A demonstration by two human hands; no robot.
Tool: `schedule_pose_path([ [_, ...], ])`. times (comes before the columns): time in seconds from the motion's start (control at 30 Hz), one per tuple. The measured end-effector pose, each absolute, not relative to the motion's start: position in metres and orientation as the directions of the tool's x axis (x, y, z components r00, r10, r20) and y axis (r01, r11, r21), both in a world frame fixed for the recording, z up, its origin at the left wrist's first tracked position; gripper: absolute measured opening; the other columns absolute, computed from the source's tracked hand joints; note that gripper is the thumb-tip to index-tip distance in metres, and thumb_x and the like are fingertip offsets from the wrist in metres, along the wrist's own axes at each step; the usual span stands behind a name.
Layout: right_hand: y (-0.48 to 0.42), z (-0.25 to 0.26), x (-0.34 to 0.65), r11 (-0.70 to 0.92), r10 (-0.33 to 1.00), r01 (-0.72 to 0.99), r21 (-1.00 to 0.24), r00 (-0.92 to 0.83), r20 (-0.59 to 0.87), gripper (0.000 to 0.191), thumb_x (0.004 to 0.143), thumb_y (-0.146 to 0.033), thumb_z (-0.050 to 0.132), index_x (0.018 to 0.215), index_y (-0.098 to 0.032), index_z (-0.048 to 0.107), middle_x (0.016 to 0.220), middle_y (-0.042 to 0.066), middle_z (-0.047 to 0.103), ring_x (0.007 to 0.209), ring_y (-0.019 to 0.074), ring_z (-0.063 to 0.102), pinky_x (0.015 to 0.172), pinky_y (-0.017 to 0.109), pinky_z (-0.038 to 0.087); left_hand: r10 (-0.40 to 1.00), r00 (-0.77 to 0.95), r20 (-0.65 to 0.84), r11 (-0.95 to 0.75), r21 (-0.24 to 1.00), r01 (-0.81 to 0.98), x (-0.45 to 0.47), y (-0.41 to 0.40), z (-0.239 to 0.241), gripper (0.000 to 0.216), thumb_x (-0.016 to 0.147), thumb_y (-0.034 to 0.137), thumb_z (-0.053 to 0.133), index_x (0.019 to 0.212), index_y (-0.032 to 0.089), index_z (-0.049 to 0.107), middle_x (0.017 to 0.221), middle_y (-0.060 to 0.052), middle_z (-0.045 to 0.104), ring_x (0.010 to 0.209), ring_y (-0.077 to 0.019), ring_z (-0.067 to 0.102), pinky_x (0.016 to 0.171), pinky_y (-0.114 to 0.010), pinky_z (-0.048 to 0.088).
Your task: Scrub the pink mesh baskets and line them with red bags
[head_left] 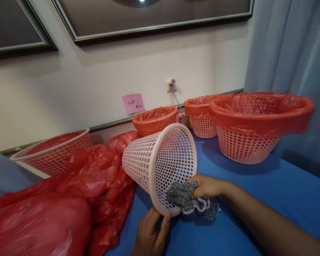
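Observation:
A pale pink plastic wastebasket (140, 156) with a mesh of round holes lies tilted on its side, its mouth facing me. My left hand (153, 231) grips the basket's lower rim, thumb in front and fingers behind. In my right hand (205, 186) is a bunched grey cleaning cloth (185, 195) with a pale edging. Part of that cloth reaches inside the basket's mouth and rests against its inner wall near the rim. The rest hangs outside over the blue table (202, 234).
Red plastic bags (93, 177) are heaped on the left, beside another basket (58, 145). Several baskets lined with red bags, including a large one (248, 142), stand along the back and right. A pink note (133, 104) and a socket (171, 86) are on the wall.

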State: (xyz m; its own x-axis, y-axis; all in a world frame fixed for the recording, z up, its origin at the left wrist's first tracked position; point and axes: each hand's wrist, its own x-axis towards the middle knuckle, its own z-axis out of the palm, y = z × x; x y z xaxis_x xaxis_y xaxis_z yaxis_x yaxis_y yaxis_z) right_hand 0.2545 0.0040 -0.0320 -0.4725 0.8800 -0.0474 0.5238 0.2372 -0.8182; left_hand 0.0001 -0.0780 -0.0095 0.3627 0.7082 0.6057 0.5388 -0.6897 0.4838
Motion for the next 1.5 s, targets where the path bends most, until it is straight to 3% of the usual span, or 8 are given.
schedule_pose_path([
  [0.27,0.024,-0.023,0.288,0.078,0.953,0.764,-0.64,0.131,0.272,0.05,0.09,-0.018,0.055,0.139,-0.025,0.062,0.123,0.011,0.064,0.107,0.0253,0.062,0.093,0.035,0.045,0.67,0.35,0.655,-0.722,0.466,0.511,-0.001,-0.079,-0.005,0.018,0.099,0.024,0.06,0.087,0.02,0.072,0.07,-0.001,0.072,0.075,-0.0161,0.076,0.077,-0.023,0.062],
  [0.47,0.016,-0.024,0.275,0.127,0.978,0.647,-0.752,-0.208,-0.013,0.024,0.077,-0.012,0.06,0.095,-0.017,0.075,0.088,0.004,0.07,0.082,0.0197,0.065,0.075,0.028,0.049,0.774,0.405,0.486,-0.631,0.541,0.555,0.006,-0.078,-0.008,0.017,0.098,0.029,0.06,0.089,0.021,0.072,0.076,-0.001,0.075,0.067,-0.0141,0.073,0.064,-0.02,0.06],
  [0.7,0.0,-0.031,0.247,0.193,0.832,0.46,-0.867,-0.545,-0.104,0.02,0.073,-0.013,0.063,0.09,-0.018,0.073,0.077,-0.003,0.068,0.07,0.0146,0.063,0.062,0.021,0.049,0.805,0.471,0.361,-0.592,0.546,0.593,0.011,-0.07,-0.023,0.022,0.097,0.03,0.062,0.109,0.024,0.079,0.105,-0.005,0.084,0.098,-0.0218,0.08,0.096,-0.033,0.062],
  [0.83,0.007,-0.024,0.264,0.296,0.95,0.673,-0.678,-0.278,0.138,0.035,0.078,-0.014,0.061,0.11,-0.022,0.075,0.1,0.003,0.07,0.09,0.0202,0.066,0.082,0.028,0.05,0.758,0.448,0.475,-0.65,0.497,0.575,0.006,-0.071,-0.021,0.023,0.099,0.029,0.058,0.094,0.022,0.079,0.083,-0.003,0.083,0.073,-0.0172,0.08,0.072,-0.023,0.065],
  [1.0,0.02,-0.008,0.291,-0.004,0.95,0.862,-0.506,0.162,0.268,0.047,0.093,-0.021,0.053,0.138,-0.026,0.062,0.12,0.011,0.064,0.102,0.0252,0.066,0.085,0.034,0.047,0.702,0.375,0.605,-0.687,0.437,0.581,0.006,-0.075,-0.016,0.025,0.099,0.031,0.061,0.08,0.019,0.073,0.062,0.0,0.074,0.051,-0.0124,0.07,0.053,-0.017,0.057],
  [1.13,0.007,-0.006,0.276,0.085,0.994,0.84,-0.537,-0.03,0.109,0.029,0.086,-0.019,0.06,0.112,-0.019,0.073,0.103,0.008,0.069,0.091,0.0219,0.067,0.078,0.029,0.047,0.683,0.377,0.626,-0.706,0.432,0.561,0.008,-0.076,-0.012,0.023,0.1,0.031,0.06,0.087,0.019,0.074,0.067,0.0,0.076,0.054,-0.0115,0.072,0.055,-0.015,0.057],
  [1.33,-0.003,-0.021,0.257,0.193,0.81,0.45,-0.872,-0.575,-0.117,0.016,0.075,-0.013,0.066,0.088,-0.019,0.071,0.073,-0.005,0.066,0.065,0.0127,0.059,0.057,0.02,0.043,0.685,0.358,0.635,-0.699,0.433,0.569,0.005,-0.079,-0.006,0.027,0.102,0.033,0.057,0.087,0.019,0.074,0.069,-0.003,0.077,0.059,-0.0138,0.074,0.061,-0.018,0.06],
  [1.5,0.017,-0.019,0.287,0.153,0.961,0.754,-0.639,0.038,0.276,0.042,0.086,-0.016,0.059,0.124,-0.027,0.071,0.111,0.005,0.069,0.099,0.0213,0.065,0.084,0.028,0.048,0.712,0.345,0.611,-0.668,0.439,0.601,0.003,-0.08,-0.005,0.032,0.103,0.037,0.055,0.088,0.017,0.076,0.066,-0.004,0.075,0.054,-0.0143,0.071,0.059,-0.021,0.059],
])
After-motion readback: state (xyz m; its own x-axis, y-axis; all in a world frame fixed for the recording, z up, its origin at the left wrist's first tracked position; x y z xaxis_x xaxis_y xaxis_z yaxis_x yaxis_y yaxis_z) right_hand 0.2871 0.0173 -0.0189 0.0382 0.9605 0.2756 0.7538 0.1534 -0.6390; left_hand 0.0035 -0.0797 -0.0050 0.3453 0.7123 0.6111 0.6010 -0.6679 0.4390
